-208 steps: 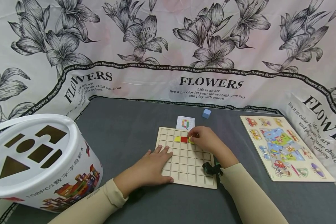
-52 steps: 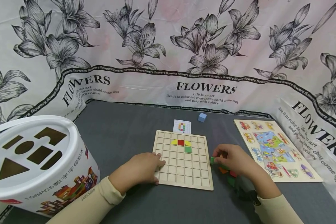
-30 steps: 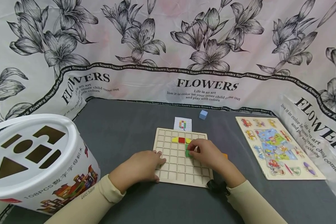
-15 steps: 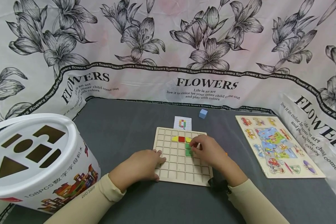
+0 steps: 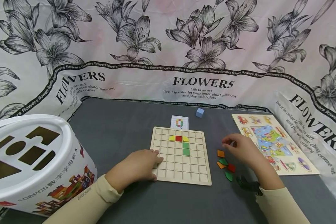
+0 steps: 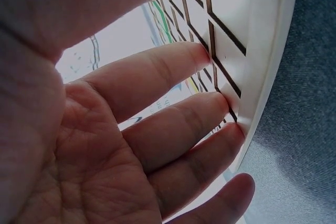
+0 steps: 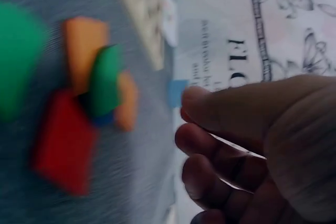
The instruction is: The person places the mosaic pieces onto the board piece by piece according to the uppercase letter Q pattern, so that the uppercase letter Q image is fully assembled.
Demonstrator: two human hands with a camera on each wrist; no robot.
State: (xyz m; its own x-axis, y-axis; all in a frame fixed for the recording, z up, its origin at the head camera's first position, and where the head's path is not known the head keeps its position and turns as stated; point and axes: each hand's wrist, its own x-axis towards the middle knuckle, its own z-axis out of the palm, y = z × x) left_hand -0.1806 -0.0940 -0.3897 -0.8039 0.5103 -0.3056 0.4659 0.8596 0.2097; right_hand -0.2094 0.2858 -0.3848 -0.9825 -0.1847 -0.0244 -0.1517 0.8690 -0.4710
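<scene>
A wooden grid board (image 5: 198, 161) lies on the table, with a red square (image 5: 178, 138) between two yellow pieces (image 5: 186, 139). Two green squares (image 5: 186, 151) run down under the right yellow one. My left hand (image 5: 135, 166) rests on the board's left edge; in the left wrist view its fingers (image 6: 157, 72) are nearly straight, tips touching the grid. My right hand (image 5: 242, 151) hovers beside several loose pieces, among them an orange square (image 5: 220, 153), a red piece (image 5: 231, 168) and a green rounded piece (image 5: 228, 176). Its fingers are loosely bent, with nothing between them.
A card with a coloured grid pattern (image 5: 179, 122) lies against the board's far edge, and a blue cube (image 5: 200, 112) sits behind. A picture puzzle board (image 5: 296, 161) lies on the right. A large white bucket with shape holes (image 5: 81, 155) stands at the left.
The right hand has left the board and moved right to the loose pieces. Two green squares have been added to the board since the earliest frame. The left hand stays at the board.
</scene>
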